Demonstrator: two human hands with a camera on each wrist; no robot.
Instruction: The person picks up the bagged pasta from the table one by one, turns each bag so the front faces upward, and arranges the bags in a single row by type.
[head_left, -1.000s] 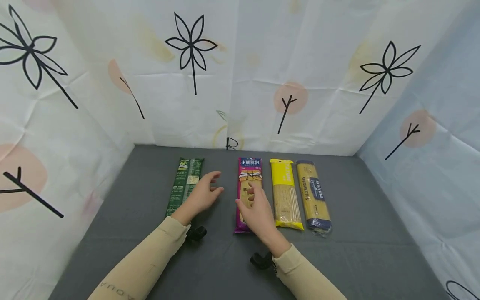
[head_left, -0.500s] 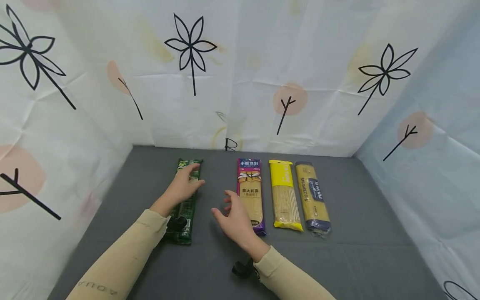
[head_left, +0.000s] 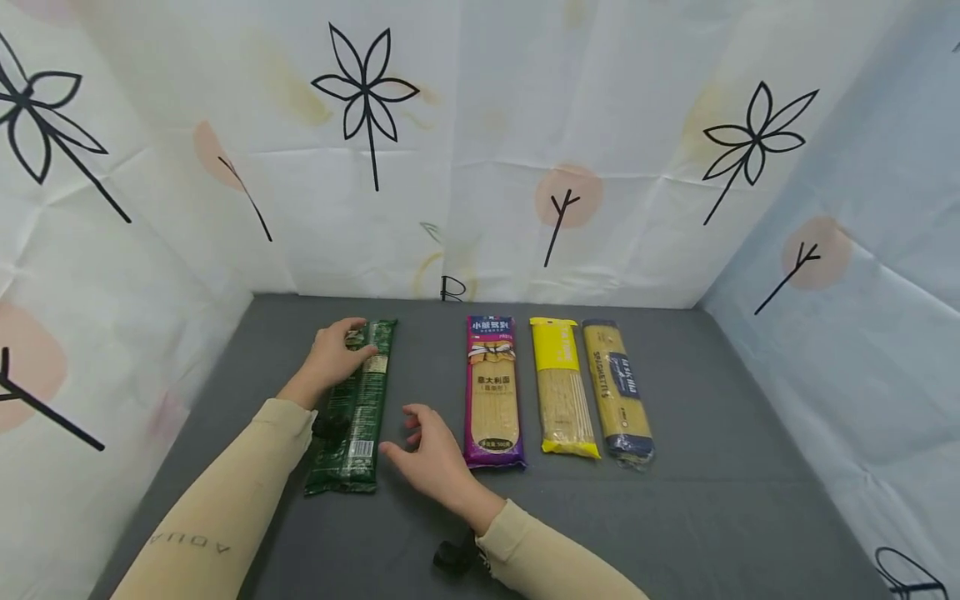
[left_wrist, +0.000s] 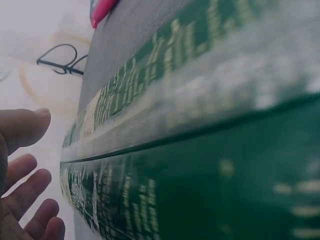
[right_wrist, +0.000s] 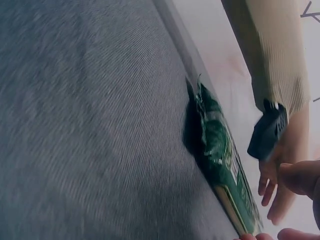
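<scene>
A green package (head_left: 366, 429) with printed text and a barcode lies on the grey table at the left. Above its far end is my left hand (head_left: 327, 358), thumb and fingers spread and relaxed. In the left wrist view the fingers (left_wrist: 35, 195) stand apart from the green package (left_wrist: 225, 175), with nothing held. My right hand (head_left: 435, 458) hovers just right of the package's near half, fingers loosely bent and holding nothing. The right wrist view shows the green package (right_wrist: 216, 145) from its near end; only fingertips and thumb of the right hand appear at the edge.
To the right lie a purple pasta package (head_left: 495, 392), a yellow noodle package (head_left: 566, 383) and a spaghetti package with dark blue ends (head_left: 618, 387), side by side. White patterned cloth (head_left: 480, 150) walls in the back and sides of the grey table (head_left: 712, 517).
Both hands have moved left, away from the purple package. The left hand has passed over the green package to its far left part; the right hand has come beside it. The packages stay put.
</scene>
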